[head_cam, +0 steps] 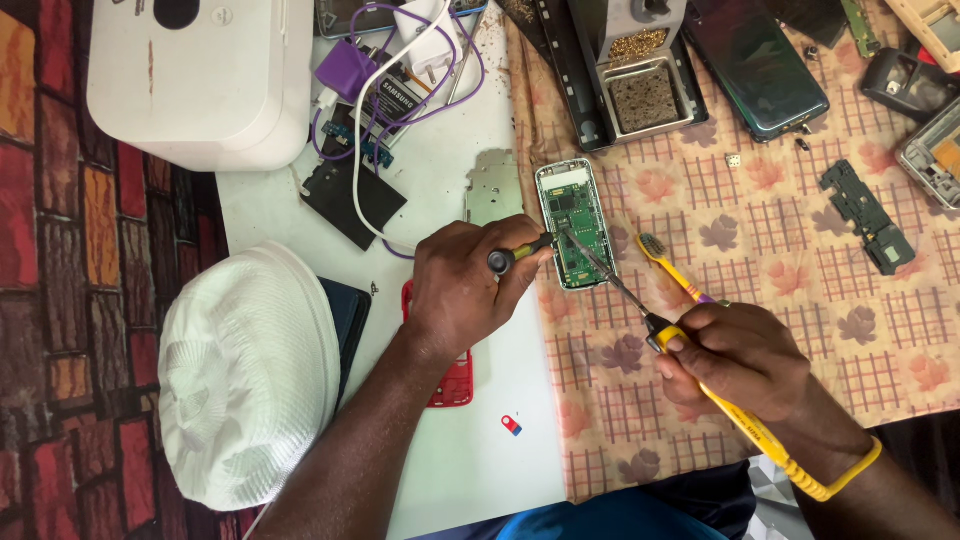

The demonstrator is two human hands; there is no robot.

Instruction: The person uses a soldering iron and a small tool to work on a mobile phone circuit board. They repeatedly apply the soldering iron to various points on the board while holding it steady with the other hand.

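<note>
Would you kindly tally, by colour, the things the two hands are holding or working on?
Yellow: 2, the soldering iron in the right hand and the toothbrush beside it.
Green: 1, the circuit board in the opened phone.
Black: 1, the screwdriver in the left hand.
Total: 4

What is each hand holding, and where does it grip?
Left hand: small screwdriver, by its handle. Right hand: yellow soldering iron, by its grip, and a toothbrush.
</note>
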